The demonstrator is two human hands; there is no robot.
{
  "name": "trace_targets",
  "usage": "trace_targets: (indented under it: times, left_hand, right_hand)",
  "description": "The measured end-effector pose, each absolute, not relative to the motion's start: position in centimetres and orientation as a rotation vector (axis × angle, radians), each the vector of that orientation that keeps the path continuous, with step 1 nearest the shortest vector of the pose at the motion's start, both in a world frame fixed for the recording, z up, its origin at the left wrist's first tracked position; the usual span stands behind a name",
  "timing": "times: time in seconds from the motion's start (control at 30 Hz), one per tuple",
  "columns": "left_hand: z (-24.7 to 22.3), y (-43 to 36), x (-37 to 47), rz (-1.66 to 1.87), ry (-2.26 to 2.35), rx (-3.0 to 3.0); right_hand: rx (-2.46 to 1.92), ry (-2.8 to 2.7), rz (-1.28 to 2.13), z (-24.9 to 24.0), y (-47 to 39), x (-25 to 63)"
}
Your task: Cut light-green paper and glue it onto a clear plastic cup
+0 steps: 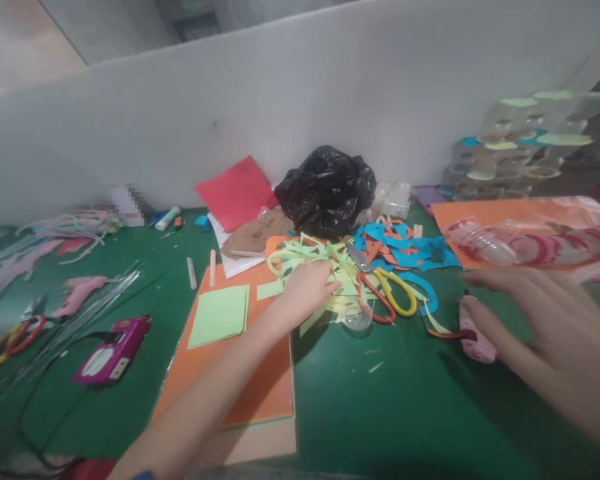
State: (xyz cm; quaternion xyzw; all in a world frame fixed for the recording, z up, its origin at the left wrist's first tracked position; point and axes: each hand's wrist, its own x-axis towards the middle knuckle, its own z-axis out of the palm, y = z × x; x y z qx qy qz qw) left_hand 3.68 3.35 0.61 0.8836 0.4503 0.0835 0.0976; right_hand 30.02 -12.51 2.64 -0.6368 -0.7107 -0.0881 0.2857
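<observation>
My left hand (307,288) reaches forward over the orange paper sheets (260,387) and rests its fingers on a heap of light green paper scraps (325,260). Whether it grips any scrap is hidden. My right hand (540,320) hovers low over the green table (380,407), fingers spread, holding nothing. Its fingertips are just beside a pink glue gun (475,340). Scissors with red and yellow handles (385,293) lie between the two hands. A small clear plastic cup (357,317) sits by the scissors.
A black plastic bag (325,190), red paper (237,193) and blue and orange scraps (405,247) lie at the back by the white partition (280,100). A magenta glue gun (113,350) with its cord, another pair of scissors (15,333) and green square sheets (220,313) lie left. Stacked clear cups (510,243) lie right.
</observation>
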Motion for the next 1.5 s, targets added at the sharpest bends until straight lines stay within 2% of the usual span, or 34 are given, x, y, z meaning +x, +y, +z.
trace_targets:
  times: [0.13, 0.4, 0.6, 0.8, 0.9, 1.03, 1.23, 1.5]
  left_hand:
    - [0.3, 4.2, 3.5, 0.378, 1.319, 2.539]
    - [2.9, 2.5, 3.2, 0.889, 1.050, 2.466]
    - [4.2, 0.8, 2.6, 0.953, 0.976, 2.549]
    - [2.4, 0.4, 2.3, 1.170, 1.192, 2.400]
    - [1.5, 0.2, 2.7, 1.243, 1.163, 2.536]
    - [1.1, -0.1, 3.1, 1.221, 0.968, 2.762]
    - [1.2, 0.4, 2.7, 1.228, 0.946, 2.782]
    - [0.9, 0.4, 0.3, 1.072, 0.886, 2.985]
  right_hand:
    - [-1.485, -1.917, -0.038, 3.9, -9.0, 26.9]
    - [-1.518, -1.772, 0.611, 4.3, -3.5, 23.1]
    - [-1.338, -1.754, 0.705, 4.5, -3.9, 21.9]
    - [-1.376, -1.646, 0.658, 3.1, -4.3, 22.1]
    - [-1.375, -1.590, 0.650, 2.7, -4.4, 22.2]
    - [-1.320, -1.535, 0.669, 2.4, -4.6, 22.5]
    - [-1.238, -1.437, 0.830, 2.1, -3.8, 23.0]
    - [-1.365, -1.518, 0.921, 0.7, -3.9, 23.7]
